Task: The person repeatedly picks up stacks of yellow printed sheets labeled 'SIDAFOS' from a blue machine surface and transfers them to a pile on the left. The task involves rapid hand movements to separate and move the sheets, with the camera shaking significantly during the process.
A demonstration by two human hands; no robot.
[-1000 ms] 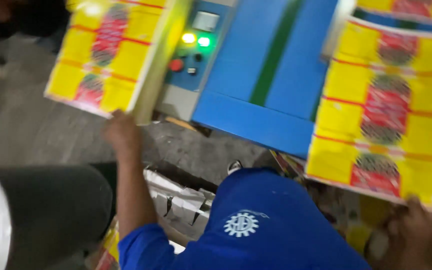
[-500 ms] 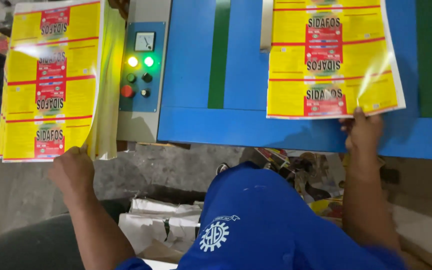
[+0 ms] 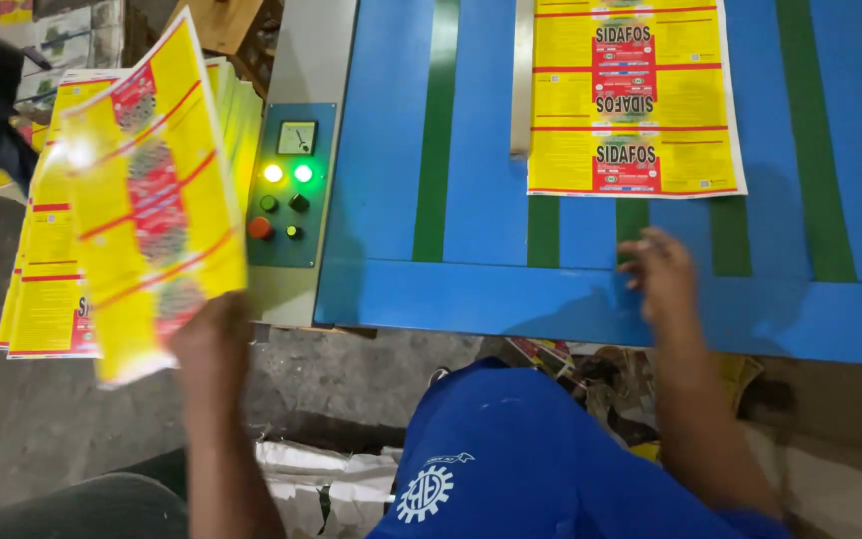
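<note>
My left hand (image 3: pixel 214 334) grips a yellow printed sheet (image 3: pixel 152 200) lifted off the stack (image 3: pixel 47 289), while my right hand (image 3: pixel 662 274) hovers with fingers released over the blue surface (image 3: pixel 471 289), just below another sheet (image 3: pixel 633 100).

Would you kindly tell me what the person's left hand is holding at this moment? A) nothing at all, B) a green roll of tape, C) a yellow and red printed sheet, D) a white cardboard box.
C: the left hand grips the lower edge of a yellow and red printed sheet, lifted and blurred beside the control panel.
</note>
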